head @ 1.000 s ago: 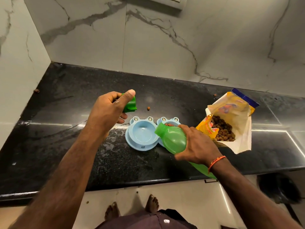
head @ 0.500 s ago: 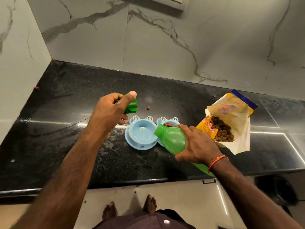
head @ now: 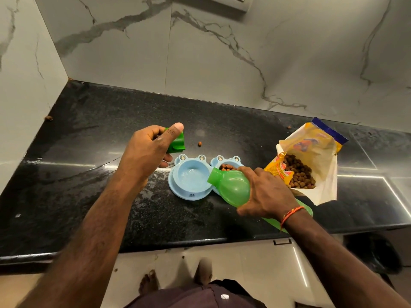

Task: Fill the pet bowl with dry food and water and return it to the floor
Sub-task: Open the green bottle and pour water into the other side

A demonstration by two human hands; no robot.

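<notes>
Pouring slowly works best here: the right hand (head: 264, 192) grips the tipped green bottle (head: 233, 188), its mouth over the blue pet bowl's (head: 191, 181) near-empty cup just beyond on the desk (head: 89, 196), while the left hand (head: 146, 152) holds the cap (head: 176, 142).

Marble walls (head: 200, 63), black counter (head: 89, 196)

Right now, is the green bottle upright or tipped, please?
Tipped: the right hand holds the bottle slanted, its open neck over the bowl's left side.
</notes>
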